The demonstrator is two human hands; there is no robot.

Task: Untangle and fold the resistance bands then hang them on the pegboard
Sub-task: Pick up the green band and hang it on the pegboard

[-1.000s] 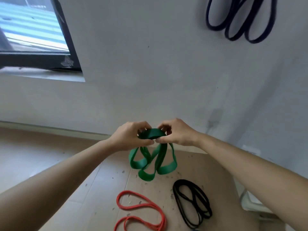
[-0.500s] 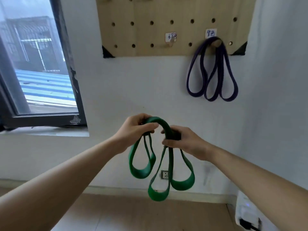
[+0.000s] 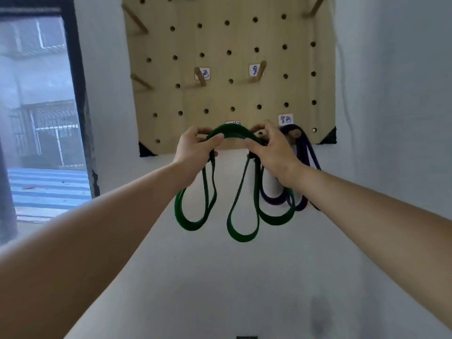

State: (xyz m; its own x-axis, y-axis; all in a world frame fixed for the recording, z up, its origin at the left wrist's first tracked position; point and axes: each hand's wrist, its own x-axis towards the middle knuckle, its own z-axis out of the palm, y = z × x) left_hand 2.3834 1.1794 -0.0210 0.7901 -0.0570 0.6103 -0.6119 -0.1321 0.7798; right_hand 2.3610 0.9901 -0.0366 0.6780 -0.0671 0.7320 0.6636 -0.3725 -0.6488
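A green resistance band [image 3: 231, 133], folded into several hanging loops, is stretched between my hands right at the bottom edge of the wooden pegboard [image 3: 227, 69]. My left hand [image 3: 195, 148] pinches its left end. My right hand [image 3: 270, 148] grips the right end, close to a peg that is mostly hidden behind the fingers. A purple band [image 3: 305, 152] hangs folded from the bottom right peg, partly behind my right hand and the green loops.
Several wooden pegs [image 3: 201, 78] stick out of the board, some with small handwritten labels [image 3: 285, 119]. A dark-framed window [image 3: 41, 106] is to the left. White wall surrounds the board.
My view swung up from the floor, where a red and a black band lay, to the pegboard. Both hands rose with the green band to the board's bottom edge and spread apart.
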